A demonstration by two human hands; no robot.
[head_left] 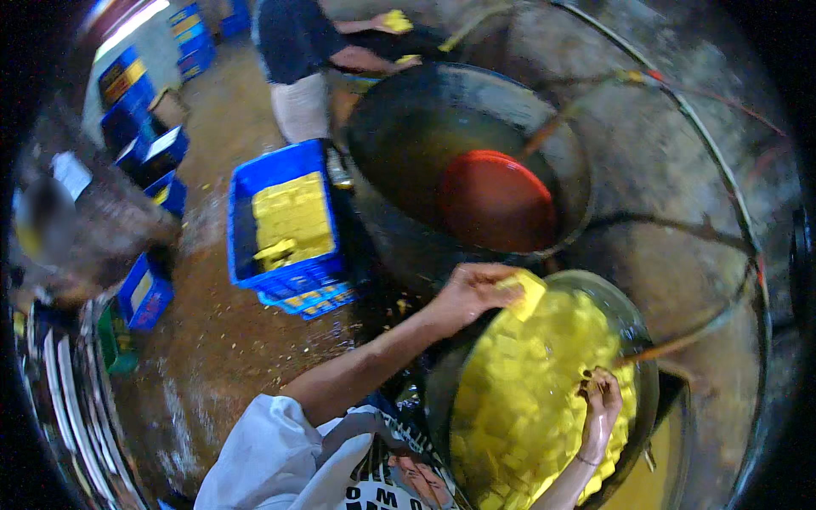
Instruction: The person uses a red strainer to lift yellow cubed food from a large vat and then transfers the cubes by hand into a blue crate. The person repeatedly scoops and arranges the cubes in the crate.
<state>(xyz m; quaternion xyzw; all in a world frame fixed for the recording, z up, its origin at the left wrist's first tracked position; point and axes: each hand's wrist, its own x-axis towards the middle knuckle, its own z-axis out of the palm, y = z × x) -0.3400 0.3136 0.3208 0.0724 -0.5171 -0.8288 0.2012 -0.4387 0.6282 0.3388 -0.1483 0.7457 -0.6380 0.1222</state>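
Note:
My left hand is closed around a soft-looking, flat yellow block, like a piece of tofu, above the far rim of a round vat. Many similar yellow blocks lie crowded in wet, shiny liquid inside that vat. Over its right side is my right hand, its fingers curled together. Dark patches show at those fingertips; whether anything is held there cannot be made out.
A larger vat stands beyond, with a red round basin or basket in it. Blue crates with yellow blocks are stacked at left. Behind them, another person holds yellow pieces. A hose curves along the right.

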